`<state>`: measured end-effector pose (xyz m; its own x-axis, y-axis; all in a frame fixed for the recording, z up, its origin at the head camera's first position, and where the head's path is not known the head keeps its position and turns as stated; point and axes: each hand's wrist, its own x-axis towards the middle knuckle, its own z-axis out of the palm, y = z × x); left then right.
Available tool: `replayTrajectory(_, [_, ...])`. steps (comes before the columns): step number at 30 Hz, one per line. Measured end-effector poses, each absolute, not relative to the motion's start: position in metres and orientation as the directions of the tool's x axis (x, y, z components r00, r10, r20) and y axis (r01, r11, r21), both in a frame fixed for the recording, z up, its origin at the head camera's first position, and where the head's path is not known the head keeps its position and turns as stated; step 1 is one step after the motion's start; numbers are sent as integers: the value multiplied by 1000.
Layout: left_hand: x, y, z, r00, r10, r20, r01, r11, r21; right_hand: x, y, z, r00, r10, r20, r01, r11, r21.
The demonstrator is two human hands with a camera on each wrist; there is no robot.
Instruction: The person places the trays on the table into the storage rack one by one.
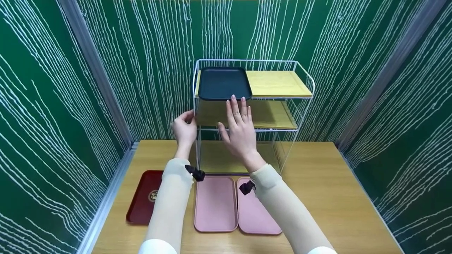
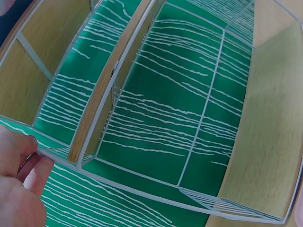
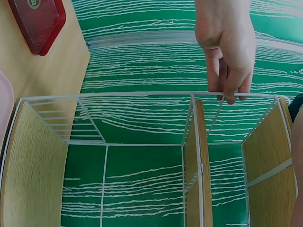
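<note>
A white wire rack [image 1: 277, 83] with three wooden shelves stands at the back of the table. On the left of its top shelf lies a dark navy tray [image 1: 225, 83]. My right hand [image 1: 242, 132] has straight fingers, their tips at the tray's front edge. With thumb and fingers, my left hand [image 1: 185, 128] pinches the rack's left front post, just below the top shelf. The left wrist view shows this grip on the white post [image 2: 142, 195] close up. In the right wrist view the left hand [image 3: 229, 52] appears again, fingers around the post.
Two pink trays [image 1: 215, 204] lie side by side on the table [image 1: 325, 197] in front of the rack. A dark red tray [image 1: 139, 208] with a gold emblem lies at the left, partly under my left forearm. Green walls with white lines [image 1: 155, 70] enclose the table.
</note>
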<state>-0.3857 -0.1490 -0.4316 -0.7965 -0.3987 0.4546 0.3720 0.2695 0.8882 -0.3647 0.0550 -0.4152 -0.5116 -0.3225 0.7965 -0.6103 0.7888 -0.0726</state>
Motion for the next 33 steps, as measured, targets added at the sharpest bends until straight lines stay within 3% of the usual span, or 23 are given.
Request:
replayTrajectory(9, [-386, -151, -431, -801, -391, 454, 370, 274, 888, -352, 75, -425, -418, -273, 866, -813, 538, -223])
replayTrajectory(14, [-386, -150, -430, -808, -391, 441, 362, 261, 895, -348, 96, -441, -411, -269, 871, -864, 420, -278])
replayTrajectory(21, [-383, -149, -431, -816, -397, 419, 350, 238, 906, -344, 134, -487, -438, -324, 839, -869, 391, -303])
replayTrajectory(24, [-383, -149, -432, -814, -398, 424, 347, 252, 903, -343, 150, -509, -495, -350, 795, -848, 393, -355])
replayTrajectory(27, [-383, -149, -432, -810, -402, 427, 346, 260, 902, -340, 165, -526, -606, -359, 710, -789, 388, -477])
replayTrajectory(33, [-385, -149, -432, -792, -405, 457, 369, 278, 887, -335, 197, -558, -862, -334, 381, -499, 425, -755])
